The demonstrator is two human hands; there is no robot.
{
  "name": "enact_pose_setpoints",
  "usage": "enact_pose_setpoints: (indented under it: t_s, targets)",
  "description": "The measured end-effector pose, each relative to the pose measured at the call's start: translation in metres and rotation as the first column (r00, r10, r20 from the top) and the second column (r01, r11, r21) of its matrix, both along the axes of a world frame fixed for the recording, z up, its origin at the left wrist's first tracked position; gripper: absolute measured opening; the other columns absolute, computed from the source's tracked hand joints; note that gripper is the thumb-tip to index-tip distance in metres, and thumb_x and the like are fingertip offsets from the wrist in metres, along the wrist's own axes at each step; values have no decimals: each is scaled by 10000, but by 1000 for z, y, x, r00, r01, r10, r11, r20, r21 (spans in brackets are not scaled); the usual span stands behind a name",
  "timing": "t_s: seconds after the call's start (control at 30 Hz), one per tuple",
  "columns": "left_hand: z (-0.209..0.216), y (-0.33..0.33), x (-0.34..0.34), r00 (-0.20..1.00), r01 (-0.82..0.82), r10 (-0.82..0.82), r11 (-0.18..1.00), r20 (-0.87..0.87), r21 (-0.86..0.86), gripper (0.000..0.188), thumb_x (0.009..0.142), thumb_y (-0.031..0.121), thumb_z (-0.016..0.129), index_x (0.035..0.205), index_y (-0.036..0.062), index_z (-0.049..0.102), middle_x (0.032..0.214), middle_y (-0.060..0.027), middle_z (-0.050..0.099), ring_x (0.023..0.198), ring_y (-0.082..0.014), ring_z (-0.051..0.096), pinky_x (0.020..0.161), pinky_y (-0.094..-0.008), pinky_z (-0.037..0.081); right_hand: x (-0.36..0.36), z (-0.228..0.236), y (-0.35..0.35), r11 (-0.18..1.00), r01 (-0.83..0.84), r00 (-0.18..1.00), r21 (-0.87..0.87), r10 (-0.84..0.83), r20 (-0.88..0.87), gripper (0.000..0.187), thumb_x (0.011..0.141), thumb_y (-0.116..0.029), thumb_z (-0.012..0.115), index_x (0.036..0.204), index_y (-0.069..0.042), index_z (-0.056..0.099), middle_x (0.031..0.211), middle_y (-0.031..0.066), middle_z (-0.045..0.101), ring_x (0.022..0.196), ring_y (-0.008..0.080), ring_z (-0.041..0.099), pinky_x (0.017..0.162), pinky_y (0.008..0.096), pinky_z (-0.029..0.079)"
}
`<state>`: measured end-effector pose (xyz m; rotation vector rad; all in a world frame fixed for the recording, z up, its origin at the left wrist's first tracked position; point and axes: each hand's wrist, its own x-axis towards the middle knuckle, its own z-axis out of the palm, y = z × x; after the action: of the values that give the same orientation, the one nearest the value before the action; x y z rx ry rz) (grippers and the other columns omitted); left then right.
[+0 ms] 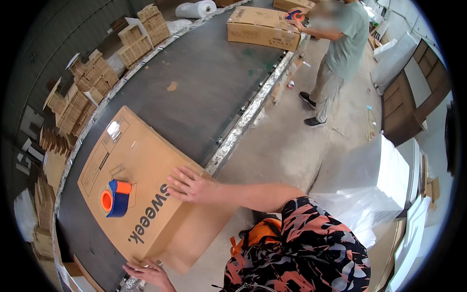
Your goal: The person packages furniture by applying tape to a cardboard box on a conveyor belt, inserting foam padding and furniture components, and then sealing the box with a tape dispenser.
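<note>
Right hand (191, 186) open on carton (148, 177) — left hand (150, 274) open at its corner — tape dispenser (118, 201) lies on top, ahead of both.

Black lettering (149, 214) (one lowercase word) across the near cardboard box (146, 177).

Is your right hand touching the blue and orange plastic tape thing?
Apart. The head view shows the bare right hand on the brown cardboard box, with cardboard visible between it and the blue and orange plastic tape dispenser.

A white roll (194, 9) lies near stacked brown cardboard (154, 25).
</note>
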<state>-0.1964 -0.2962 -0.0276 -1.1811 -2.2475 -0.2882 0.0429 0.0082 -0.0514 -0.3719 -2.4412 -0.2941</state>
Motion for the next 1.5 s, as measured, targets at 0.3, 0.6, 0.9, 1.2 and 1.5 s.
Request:
enact_pose_setpoints:
  t_s: [0.3,0.6,0.9,1.2,1.5]
  targets:
    - [55,201,81,789,611,-498,577,359,-542,1028,641,259,782,1403,-104,197,1458,-326,211,1361,-497,204,1115,-555,226,-27,-24,-3,987,-40,976,-155,5,-218,480,828,-265,476,1263,-69,521,1376,214,450,1288,459,387,1090,587,257]
    - [40,209,95,794,608,-517,645,321,-464,1137,554,163,805,1431,-90,127,1486,-325,144,1366,-508,181,1127,-529,210,73,-97,-12,338,-474,584,-813,-571,-578,633,820,-343,639,1321,-7,445,1323,170,509,1260,293,464,1052,391,356]
    - [32,218,91,767,641,-550,625,331,-445,1037,637,218,782,1418,-106,181,1447,-358,219,1345,-516,236,1104,-545,252,96,-10,13,-718,-481,795,-503,-599,95,501,748,-358,703,1112,-36,581,1033,96,633,987,191,573,849,318,444]
    - [51,225,98,733,670,-612,574,297,-471,993,664,455,734,1373,-104,319,1434,-368,254,1326,-532,270,1082,-564,266,64,45,76,-737,-595,754,-319,-650,94,550,755,-418,629,1112,-13,526,949,124,615,744,244,630,662,356,514]
    - [54,245,103,716,692,-641,601,276,-400,890,527,361,813,1265,-35,513,1342,-325,435,1193,-493,483,1001,-506,424,20,-29,44,768,-233,588,-596,-377,-716,663,743,-271,706,1283,33,472,1212,243,565,1096,387,580,914,424,494]
